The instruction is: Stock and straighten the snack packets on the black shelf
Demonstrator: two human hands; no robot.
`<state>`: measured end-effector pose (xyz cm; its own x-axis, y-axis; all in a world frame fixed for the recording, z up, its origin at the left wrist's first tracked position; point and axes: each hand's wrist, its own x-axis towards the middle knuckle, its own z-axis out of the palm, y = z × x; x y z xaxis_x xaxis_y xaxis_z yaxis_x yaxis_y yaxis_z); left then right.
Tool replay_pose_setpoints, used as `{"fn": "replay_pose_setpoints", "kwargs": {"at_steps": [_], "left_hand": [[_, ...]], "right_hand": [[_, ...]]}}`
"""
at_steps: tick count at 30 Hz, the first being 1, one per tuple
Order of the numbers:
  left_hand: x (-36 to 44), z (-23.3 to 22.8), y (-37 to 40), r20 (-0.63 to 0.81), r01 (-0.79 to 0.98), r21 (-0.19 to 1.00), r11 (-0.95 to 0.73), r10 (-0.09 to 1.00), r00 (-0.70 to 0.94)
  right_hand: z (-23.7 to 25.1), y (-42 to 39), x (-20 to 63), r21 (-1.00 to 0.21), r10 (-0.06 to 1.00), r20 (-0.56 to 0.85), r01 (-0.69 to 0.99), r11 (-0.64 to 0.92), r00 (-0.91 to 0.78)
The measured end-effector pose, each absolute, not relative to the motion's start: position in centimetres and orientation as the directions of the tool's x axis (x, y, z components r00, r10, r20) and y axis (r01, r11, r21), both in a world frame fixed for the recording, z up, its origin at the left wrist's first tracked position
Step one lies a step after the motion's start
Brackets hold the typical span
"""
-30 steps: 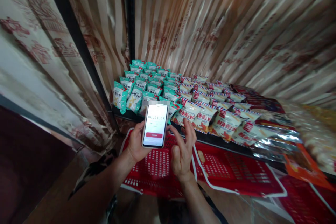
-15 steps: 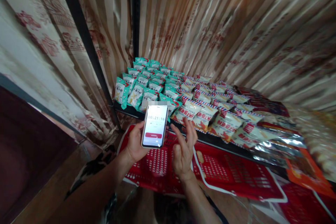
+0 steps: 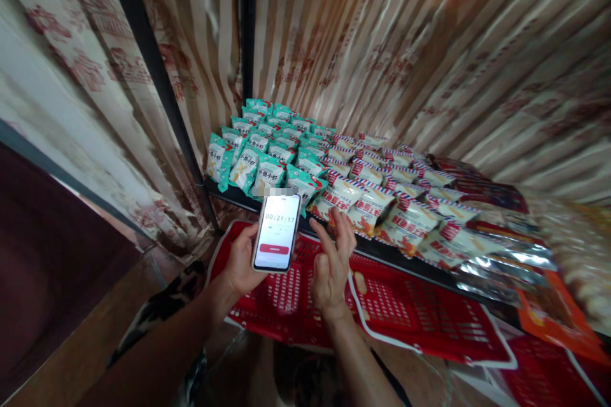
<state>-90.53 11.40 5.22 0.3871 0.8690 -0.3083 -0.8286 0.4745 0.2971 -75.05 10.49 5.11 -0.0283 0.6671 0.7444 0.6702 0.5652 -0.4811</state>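
Observation:
A smartphone (image 3: 275, 233) rests upright in my left hand (image 3: 242, 261), which is closed around its left side and lower edge. Its lit screen shows a timer reading 00:21:17 above a red button. Just right of the phone hovers my right hand (image 3: 331, 261), apart from it. The index and middle fingers are stretched out and nothing is held. Beyond the phone stand rows of green snack bags (image 3: 270, 172) on a dark shelf (image 3: 405, 257). White snack bags with striped edges (image 3: 408, 222) sit beside them, past my right fingertips.
Red plastic baskets (image 3: 424, 308) with white rims lie below the shelf edge. Silver packs (image 3: 496, 276), an orange pack (image 3: 556, 318) and clear bags (image 3: 568, 261) fill the right end. Patterned curtains (image 3: 372, 44) hang behind, and dark metal posts (image 3: 248, 25) rise at the left.
The timer has gone from 00:21:16 to 00:21:17. The phone and both hands sit slightly further left in view. My right hand keeps its pose and the grip on the phone is unchanged.

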Motion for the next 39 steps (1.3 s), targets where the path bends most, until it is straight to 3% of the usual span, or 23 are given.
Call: {"fn": "replay_pose_setpoints", "kwargs": {"at_steps": [10, 33, 39], "left_hand": [[-90.8, 4.5, 12.0, -0.19, -0.803, 0.308, 0.511, 0.86, 0.474], [-91.5, 4.0, 12.8, -0.357, -0.794, 0.29, 0.535, 0.83, 0.429], [-91.8, 3.9, 12.8, -0.345, -0.783, 0.286, 0.552, 0.822, 0.453]], "right_hand": [[4.7, 11.4, -74.8, -0.513, 0.69, 0.724, 0.649, 0.562, -0.026], [4.4, 12.2, -75.5, -0.504, 0.684, 0.728, 0.652, 0.566, -0.031], [4.3, 12.1, -75.6, -0.505, 0.689, 0.724, 0.653, 0.565, -0.037]]}}
